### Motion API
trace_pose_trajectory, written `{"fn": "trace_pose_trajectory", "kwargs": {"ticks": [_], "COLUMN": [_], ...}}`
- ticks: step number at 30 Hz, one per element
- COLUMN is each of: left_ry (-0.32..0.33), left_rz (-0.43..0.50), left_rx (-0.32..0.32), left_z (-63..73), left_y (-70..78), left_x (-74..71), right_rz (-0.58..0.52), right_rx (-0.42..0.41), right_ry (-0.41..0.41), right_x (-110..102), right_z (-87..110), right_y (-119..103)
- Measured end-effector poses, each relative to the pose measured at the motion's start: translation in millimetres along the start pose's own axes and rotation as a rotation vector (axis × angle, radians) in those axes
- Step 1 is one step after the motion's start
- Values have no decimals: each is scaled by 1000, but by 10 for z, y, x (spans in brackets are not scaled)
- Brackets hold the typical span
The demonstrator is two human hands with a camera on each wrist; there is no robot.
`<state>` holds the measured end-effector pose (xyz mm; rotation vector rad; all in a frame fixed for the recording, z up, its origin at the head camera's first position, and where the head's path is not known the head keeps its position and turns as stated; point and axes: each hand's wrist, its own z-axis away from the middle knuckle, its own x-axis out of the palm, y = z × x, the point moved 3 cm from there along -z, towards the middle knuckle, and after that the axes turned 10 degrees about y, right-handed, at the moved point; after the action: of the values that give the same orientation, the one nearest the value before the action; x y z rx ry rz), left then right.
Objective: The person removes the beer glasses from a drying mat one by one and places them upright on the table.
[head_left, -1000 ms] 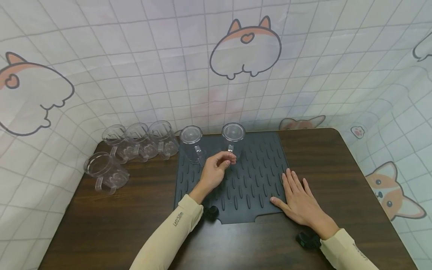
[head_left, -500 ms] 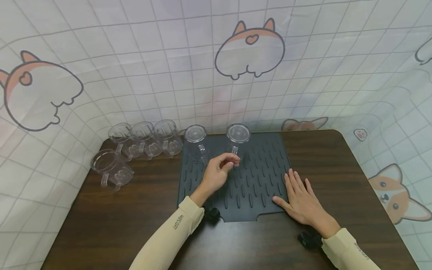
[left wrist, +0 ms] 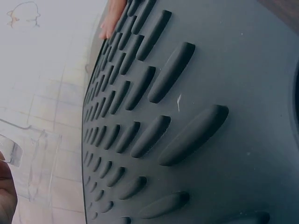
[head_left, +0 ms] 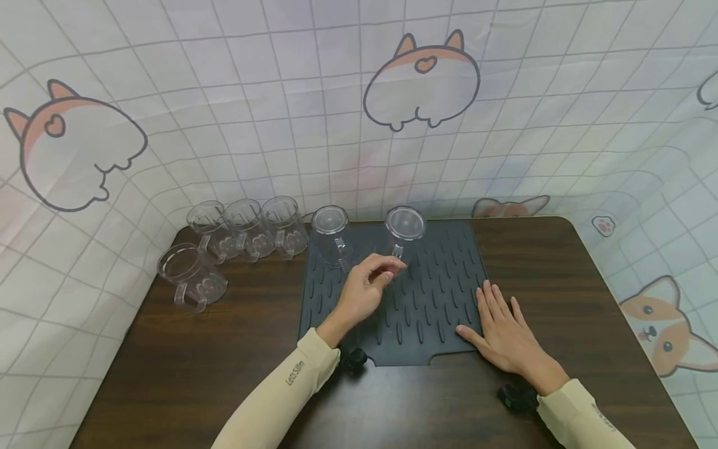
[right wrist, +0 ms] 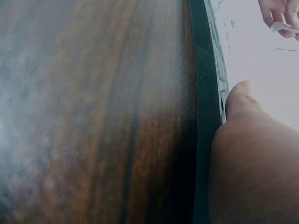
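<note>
A clear mug (head_left: 406, 223) is upside down above the far part of a dark ribbed mat (head_left: 417, 299), base up and mouth down, its long axis close to vertical. Taking 12 o'clock as the far wall, its handle (head_left: 397, 251) points to between 6 and 7. The left hand (head_left: 360, 292) reaches in from 7 o'clock, its thumb and curled fingers pinching that handle; the left wrist view shows a gap between the mug's mouth and the mat.

Toward 9 o'clock from the held mug, a second clear mug (head_left: 331, 234) stands inverted on the mat, its handle toward 5.

Farther out at 9 o'clock, a row of three mugs (head_left: 248, 231) stands mouth up on the dark wooden table (head_left: 224, 362), the wood showing through their clear walls. Their handles point to about 7. A single upright mug (head_left: 196, 277) sits nearer the person, at 8 o'clock, its handle also toward 7.

Between 4 and 5 o'clock, the right hand (head_left: 507, 340) rests flat across the mat's side edge, fingers straight and thumb spread.

Behind, at 12, a tiled-pattern wall cloth (head_left: 314, 112) carries corgi drawings.
</note>
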<state>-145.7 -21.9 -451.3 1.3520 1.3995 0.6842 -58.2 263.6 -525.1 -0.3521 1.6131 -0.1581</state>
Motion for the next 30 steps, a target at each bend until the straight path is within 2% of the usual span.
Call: {"fn": "trace_pose_trajectory", "kwargs": {"ticks": [18,30], "left_ry": [-11,-5], "left_rz": [18,-49], "left_rx": [78,227], "left_z": [111,193], "left_y": [116,259], "left_x": [-45,-77], "right_rz": [1,-24], "right_rx": [-1,-6], "right_ry": [0,0], "right_x": [-4,-197], "right_z": [-15,-99], "right_y": [3,-87]}}
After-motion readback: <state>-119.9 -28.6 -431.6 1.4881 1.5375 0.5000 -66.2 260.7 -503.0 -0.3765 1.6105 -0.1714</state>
